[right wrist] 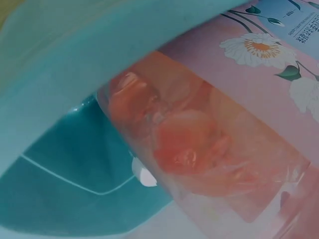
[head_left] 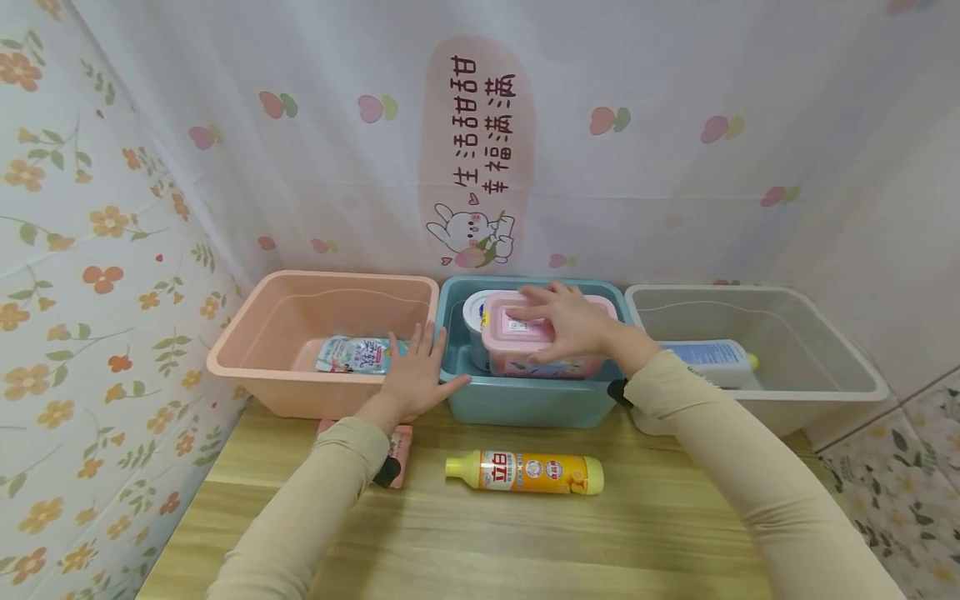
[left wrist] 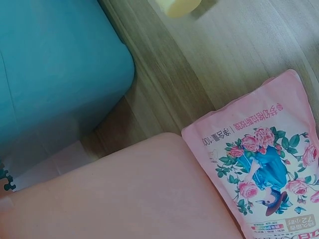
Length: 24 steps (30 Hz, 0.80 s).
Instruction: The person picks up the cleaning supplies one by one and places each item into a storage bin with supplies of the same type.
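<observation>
My right hand (head_left: 573, 323) spans the top of a pink-lidded box (head_left: 517, 327), with the thumb along its near edge and fingers over the lid. This box sits within the blue bin (head_left: 532, 404), leaning over a white round container (head_left: 476, 310). In the right wrist view, reddish-orange contents show through the clear part of the box (right wrist: 199, 144). My left hand (head_left: 412, 379) has its fingers spread, over the near right corner of the peach bin (head_left: 277, 400), and holds nothing. Inside that bin, a blue-and-white packet (head_left: 352, 354) lies partly behind the hand.
A yellow-orange dish soap bottle (head_left: 536, 472) lies on the wooden table (head_left: 555, 542). Beneath my left forearm is a pink flowered pouch (left wrist: 269, 164), near the peach bin. On the right stands a grey-beige bin (head_left: 810, 387) holding a white-and-blue bottle (head_left: 708, 354).
</observation>
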{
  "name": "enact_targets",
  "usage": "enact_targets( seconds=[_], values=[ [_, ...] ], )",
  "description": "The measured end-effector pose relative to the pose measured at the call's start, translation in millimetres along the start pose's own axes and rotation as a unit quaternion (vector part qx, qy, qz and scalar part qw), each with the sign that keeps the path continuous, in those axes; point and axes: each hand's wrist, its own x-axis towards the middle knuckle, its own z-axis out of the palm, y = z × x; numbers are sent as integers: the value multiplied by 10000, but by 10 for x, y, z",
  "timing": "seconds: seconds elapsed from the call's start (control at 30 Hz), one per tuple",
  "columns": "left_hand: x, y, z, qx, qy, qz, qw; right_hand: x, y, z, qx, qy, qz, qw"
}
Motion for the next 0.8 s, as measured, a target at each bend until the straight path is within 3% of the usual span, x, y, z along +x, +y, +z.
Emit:
enact_targets(
  seconds=[0.8],
  values=[
    [10,5,-1,65,-87,-61,9999,106,-35,284,172,-265,224,9993]
  ],
)
